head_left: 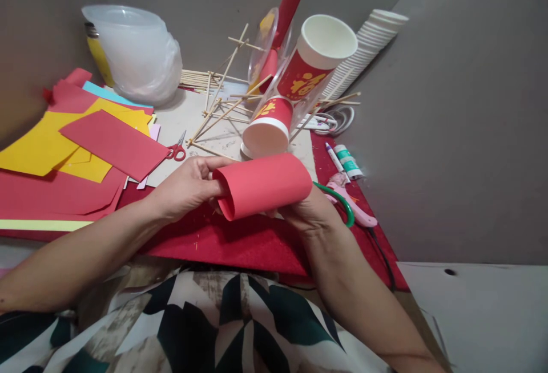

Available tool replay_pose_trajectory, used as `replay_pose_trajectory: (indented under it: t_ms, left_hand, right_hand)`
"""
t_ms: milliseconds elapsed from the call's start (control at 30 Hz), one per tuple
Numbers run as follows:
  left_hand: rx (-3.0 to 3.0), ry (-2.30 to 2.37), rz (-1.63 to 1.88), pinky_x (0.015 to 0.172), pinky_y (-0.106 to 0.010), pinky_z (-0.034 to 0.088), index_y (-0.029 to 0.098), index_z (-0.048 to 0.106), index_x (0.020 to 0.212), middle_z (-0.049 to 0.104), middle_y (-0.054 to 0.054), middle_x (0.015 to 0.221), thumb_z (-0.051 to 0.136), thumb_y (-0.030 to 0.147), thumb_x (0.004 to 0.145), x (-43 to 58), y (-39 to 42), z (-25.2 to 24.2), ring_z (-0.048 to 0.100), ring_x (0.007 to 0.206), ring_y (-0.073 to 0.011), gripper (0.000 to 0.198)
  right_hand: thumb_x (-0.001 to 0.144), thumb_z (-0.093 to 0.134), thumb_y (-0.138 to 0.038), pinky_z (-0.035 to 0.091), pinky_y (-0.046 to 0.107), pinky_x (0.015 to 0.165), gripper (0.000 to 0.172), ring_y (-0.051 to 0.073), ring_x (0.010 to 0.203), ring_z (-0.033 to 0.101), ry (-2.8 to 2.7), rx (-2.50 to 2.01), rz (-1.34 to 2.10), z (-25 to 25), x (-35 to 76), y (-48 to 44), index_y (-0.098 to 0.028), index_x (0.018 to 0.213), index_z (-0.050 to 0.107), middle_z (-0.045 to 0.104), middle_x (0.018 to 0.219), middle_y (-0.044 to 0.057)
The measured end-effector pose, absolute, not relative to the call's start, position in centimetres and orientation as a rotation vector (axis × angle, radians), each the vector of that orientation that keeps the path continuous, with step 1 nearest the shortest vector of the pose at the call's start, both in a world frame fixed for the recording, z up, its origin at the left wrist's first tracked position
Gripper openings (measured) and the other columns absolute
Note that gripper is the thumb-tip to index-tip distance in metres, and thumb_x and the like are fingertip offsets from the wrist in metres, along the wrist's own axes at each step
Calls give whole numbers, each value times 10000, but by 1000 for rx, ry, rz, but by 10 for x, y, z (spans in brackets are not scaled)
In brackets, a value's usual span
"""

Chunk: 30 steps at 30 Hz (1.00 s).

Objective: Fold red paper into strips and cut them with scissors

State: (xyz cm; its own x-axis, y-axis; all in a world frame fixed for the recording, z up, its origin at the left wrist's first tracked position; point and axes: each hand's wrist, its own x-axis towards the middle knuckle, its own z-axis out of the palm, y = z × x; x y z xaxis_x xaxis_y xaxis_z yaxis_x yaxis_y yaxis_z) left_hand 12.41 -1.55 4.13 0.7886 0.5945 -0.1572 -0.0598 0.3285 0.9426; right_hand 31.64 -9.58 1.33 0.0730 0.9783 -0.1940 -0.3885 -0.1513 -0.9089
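Observation:
A sheet of red paper [269, 185], curled into a tube, lies across both hands above the table's front edge. At the tube's left end, my left hand [192, 182] grips it, with fingers reaching inside the opening. My right hand [306, 207] holds the right end from below; its fingers are mostly hidden behind the paper. Just beyond the tube stand two red-and-white paper cups [306, 71] joined end to end, one tilted upward and the other facing me. A frame of thin wooden sticks [218, 110] is to their left.
Red and yellow paper sheets [115, 142] pile up at left, beside red-handled scissors [177, 150]. White plastic bowls [132, 53] stand behind. Stacked white cups [368, 48] lean on the right wall. A pink glue gun [353, 205], green-handled scissors [346, 210] and a marker [336, 159] lie at right.

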Motion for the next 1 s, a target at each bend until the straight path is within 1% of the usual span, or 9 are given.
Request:
replay_pose_trajectory:
  t_ms: [267, 400, 533, 633, 667, 733, 833, 933, 1000]
  left_hand:
    - [1175, 515, 492, 657, -212, 567, 83, 778, 1102, 813, -52, 896, 740, 23, 654, 124, -16, 43, 721, 675, -126, 454]
    - [1181, 506, 480, 611, -217, 555, 94, 780, 1108, 808, -43, 881, 764, 67, 648, 124, -16, 41, 702, 636, -127, 461]
    - [1212, 522, 486, 542, -184, 479, 96, 788, 1080, 798, -39, 863, 781, 122, 662, 124, -16, 42, 620, 567, -84, 419]
    - [1249, 543, 486, 511, -154, 374, 84, 802, 989, 781, -35, 809, 778, 142, 692, 125, -17, 43, 500, 522, -33, 303]
    - [1256, 546, 480, 515, -156, 364, 83, 804, 951, 772, -30, 779, 780, 153, 699, 125, -17, 43, 470, 514, -29, 263]
    - [1246, 528, 456, 546, -174, 399, 87, 801, 872, 751, -18, 719, 794, 184, 697, 126, -17, 42, 463, 515, -41, 201]
    - [1193, 476, 423, 617, -215, 475, 98, 770, 723, 709, 1, 638, 824, 198, 671, 127, -17, 41, 528, 548, -76, 125]
    - [1159, 478, 439, 592, -194, 459, 104, 699, 576, 636, 36, 545, 851, 157, 630, 127, -18, 42, 502, 532, -61, 170]
    - [1150, 484, 451, 562, -176, 438, 105, 670, 532, 614, 46, 526, 863, 145, 607, 127, -19, 43, 480, 526, -51, 211]
  right_hand:
    - [563, 714, -203, 378, 208, 380, 77, 103, 350, 503, -798, -1116, 1408, 22, 313, -97, -158, 550, 653, 556, 399, -12]
    - [566, 699, -208, 380, 215, 377, 84, 107, 354, 501, -807, -1114, 1406, 19, 314, -97, -172, 533, 631, 543, 391, -19]
    - [580, 755, -218, 462, 242, 410, 105, 137, 452, 577, -863, -1120, 1223, 9, 319, -97, -207, 628, 662, 614, 502, -22]
    - [615, 807, -337, 547, 290, 484, 165, 197, 609, 670, -890, -1150, 1045, 6, 320, -99, -234, 693, 704, 662, 590, 4]
    - [613, 825, -370, 563, 303, 502, 194, 215, 652, 687, -900, -1165, 1003, 8, 320, -100, -242, 704, 712, 672, 604, 8]
    - [568, 876, -369, 578, 319, 524, 235, 239, 700, 704, -925, -1202, 950, 14, 317, -102, -250, 691, 714, 681, 600, 5]
    - [482, 924, -287, 576, 321, 525, 271, 262, 715, 716, -980, -1248, 956, 26, 311, -104, -240, 598, 683, 667, 540, -8]
    - [508, 914, -282, 583, 327, 536, 260, 267, 712, 723, -997, -1231, 997, 32, 307, -105, -230, 542, 662, 670, 526, -9]
    - [547, 900, -278, 592, 331, 558, 236, 257, 707, 725, -986, -1205, 1004, 31, 306, -105, -227, 543, 671, 682, 539, -12]
